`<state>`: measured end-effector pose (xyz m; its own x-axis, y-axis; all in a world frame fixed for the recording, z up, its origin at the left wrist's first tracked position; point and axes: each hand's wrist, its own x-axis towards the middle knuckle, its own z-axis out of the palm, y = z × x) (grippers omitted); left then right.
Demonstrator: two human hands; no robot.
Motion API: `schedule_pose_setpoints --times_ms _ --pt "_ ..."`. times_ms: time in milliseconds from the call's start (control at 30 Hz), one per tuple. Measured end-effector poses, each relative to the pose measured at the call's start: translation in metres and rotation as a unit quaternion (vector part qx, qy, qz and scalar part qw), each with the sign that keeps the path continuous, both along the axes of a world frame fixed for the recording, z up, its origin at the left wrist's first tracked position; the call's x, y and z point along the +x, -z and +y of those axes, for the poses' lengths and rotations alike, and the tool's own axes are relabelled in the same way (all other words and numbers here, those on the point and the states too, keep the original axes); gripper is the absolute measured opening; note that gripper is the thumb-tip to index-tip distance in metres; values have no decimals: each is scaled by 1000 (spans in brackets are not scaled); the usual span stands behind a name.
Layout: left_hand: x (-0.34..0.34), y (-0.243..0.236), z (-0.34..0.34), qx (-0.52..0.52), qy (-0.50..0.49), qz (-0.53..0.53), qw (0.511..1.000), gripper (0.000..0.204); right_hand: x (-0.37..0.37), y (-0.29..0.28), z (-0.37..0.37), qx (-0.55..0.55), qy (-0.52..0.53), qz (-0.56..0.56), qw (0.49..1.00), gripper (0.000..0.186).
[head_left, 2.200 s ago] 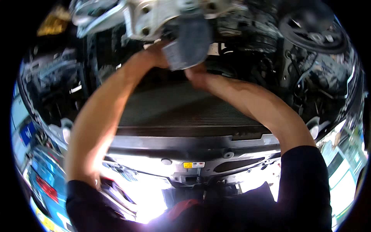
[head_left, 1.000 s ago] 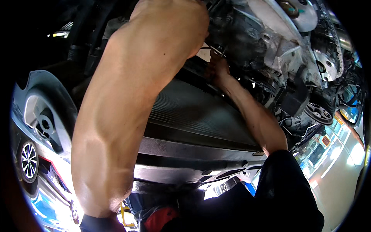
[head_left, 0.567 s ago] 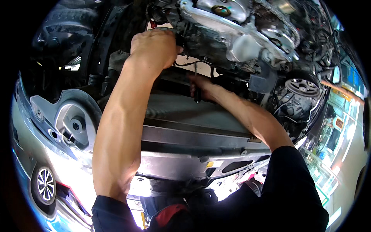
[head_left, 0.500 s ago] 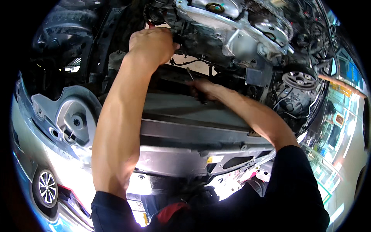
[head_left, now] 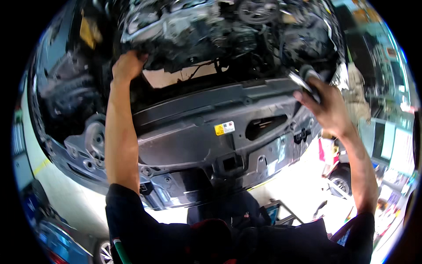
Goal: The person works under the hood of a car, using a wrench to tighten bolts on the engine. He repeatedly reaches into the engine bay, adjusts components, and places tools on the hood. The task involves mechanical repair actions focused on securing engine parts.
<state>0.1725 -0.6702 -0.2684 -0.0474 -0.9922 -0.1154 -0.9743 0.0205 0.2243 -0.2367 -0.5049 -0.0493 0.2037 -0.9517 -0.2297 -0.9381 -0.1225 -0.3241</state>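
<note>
My left hand (head_left: 127, 67) reaches into the engine bay at the left end of the engine (head_left: 189, 35). Its fingers are curled, and whatever they hold is hidden among dark parts. On the right, my right hand (head_left: 327, 105) is raised over the front corner of the car, closed around a dark and silver hand tool (head_left: 307, 83). Motion smears the tool, so its exact kind does not show. Between my arms lies the black front panel (head_left: 180, 147) of the car, with a yellow and white label (head_left: 224, 128).
Behind the panel is a gap (head_left: 169, 78) with a cable across it. A pulley wheel (head_left: 258, 11) sits on the engine's far right. A headlight housing (head_left: 94, 136) is beside my left forearm. A blue car (head_left: 66, 240) stands at lower left, glass cabinets (head_left: 378, 97) at right.
My right hand has moved from beside the engine out to the right with its tool. My left hand has shifted left and slightly down in the picture. The view has swung over the front panel.
</note>
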Motion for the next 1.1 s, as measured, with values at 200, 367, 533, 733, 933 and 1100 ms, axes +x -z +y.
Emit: schedule_pose_setpoints --times_ms 200,367,533,733,933,1100 --pt "-48 -89 88 -209 121 145 959 29 -101 18 289 63 375 -39 924 40" --pt "-161 -149 165 -101 164 265 945 28 -81 124 593 39 695 -4 718 39" --pt "-294 -161 163 -116 349 301 880 21 41 284 794 139 843 -19 519 40" --pt "-471 -166 164 -111 390 215 888 21 120 310 764 160 880 -224 387 41" --pt "-603 -129 128 -117 333 124 927 20 58 289 726 161 866 -283 380 42" --pt "-641 -112 120 -115 313 62 941 24 -11 289 809 184 876 -245 372 43"
